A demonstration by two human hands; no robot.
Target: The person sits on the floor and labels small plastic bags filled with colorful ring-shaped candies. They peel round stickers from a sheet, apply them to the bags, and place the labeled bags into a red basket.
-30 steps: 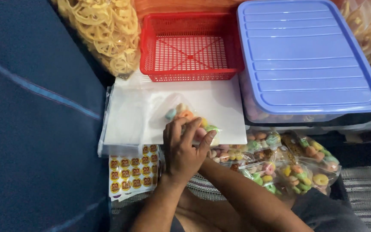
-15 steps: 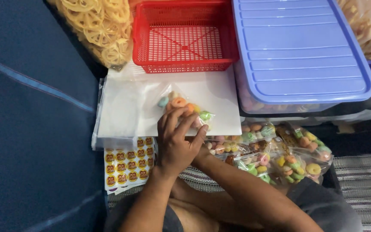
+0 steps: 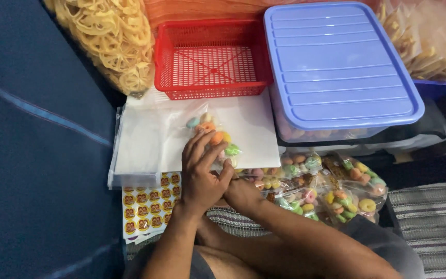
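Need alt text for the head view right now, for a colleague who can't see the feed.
Both hands press on a small clear bag of coloured ring sweets lying on a white board, the left hand over the right hand. Behind stand an empty red basket and a blue-lidded tub; filled sweet bags lie to the right, a sticker sheet to the left.

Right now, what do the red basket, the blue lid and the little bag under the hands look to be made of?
Red basket: rigid moulded plastic, judging by its fine open mesh and slight gloss.
Blue lid: hard plastic, satin finish, with moulded ribs and a raised rim.
Little bag: thin clear plastic film, probably; the coloured rings show through and it glints and creases. Left hand presses on it, right hand beside.
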